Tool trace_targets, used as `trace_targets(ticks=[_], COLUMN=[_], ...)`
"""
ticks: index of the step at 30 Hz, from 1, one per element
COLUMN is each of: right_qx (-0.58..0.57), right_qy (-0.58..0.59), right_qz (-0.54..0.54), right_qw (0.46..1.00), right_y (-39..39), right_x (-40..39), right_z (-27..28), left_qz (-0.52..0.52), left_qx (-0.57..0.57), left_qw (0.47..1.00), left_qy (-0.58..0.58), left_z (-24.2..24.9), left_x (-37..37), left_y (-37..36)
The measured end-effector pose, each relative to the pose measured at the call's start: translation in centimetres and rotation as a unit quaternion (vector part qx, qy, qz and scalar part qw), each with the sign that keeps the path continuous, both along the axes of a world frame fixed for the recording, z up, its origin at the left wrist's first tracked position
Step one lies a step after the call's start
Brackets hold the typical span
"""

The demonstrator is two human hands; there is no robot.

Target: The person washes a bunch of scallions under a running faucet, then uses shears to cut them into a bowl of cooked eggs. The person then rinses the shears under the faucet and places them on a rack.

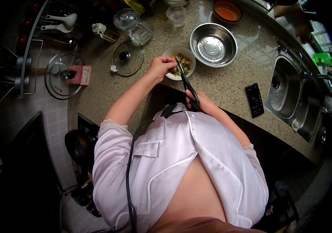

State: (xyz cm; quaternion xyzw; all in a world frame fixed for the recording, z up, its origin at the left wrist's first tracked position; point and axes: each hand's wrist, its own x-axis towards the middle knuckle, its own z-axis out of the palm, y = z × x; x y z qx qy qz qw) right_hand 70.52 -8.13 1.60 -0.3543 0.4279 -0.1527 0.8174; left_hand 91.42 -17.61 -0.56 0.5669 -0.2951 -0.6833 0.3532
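Observation:
Black-handled scissors (188, 84) are in my right hand (195, 99), with my fingers wrapped round the handles and the blades pointing up over a white bowl (168, 53). Green and yellowish chopped food (184, 66) lies in the bowl. My left hand (163, 67) is at the bowl's left side, its fingertips pinched together beside the blades. Whatever those fingertips hold is too small to make out.
Right of the bowl stands a steel basin (213, 44), with an orange-lined dish (227, 11) behind it. A glass lid (128, 64) and a glass jug (140, 32) are on the left. A phone (254, 100) lies near the sink (284, 87).

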Motion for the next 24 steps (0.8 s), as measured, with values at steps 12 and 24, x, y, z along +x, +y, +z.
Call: trace_targets(ticks=[12, 24], right_qx=[-0.051, -0.005], right_qy=[0.055, 0.004], right_qz=[0.010, -0.010], right_qw=[0.997, 1.000], right_y=[0.1, -0.2], right_x=[0.2, -0.1], right_z=[-0.5, -0.4], left_qz=[-0.011, 0.055], left_qx=[-0.064, 0.015], left_qw=[0.995, 0.998], left_qy=[-0.071, 0.004], left_z=[0.3, 1.1], left_x=[0.0, -0.1], left_y=[0.5, -0.2])
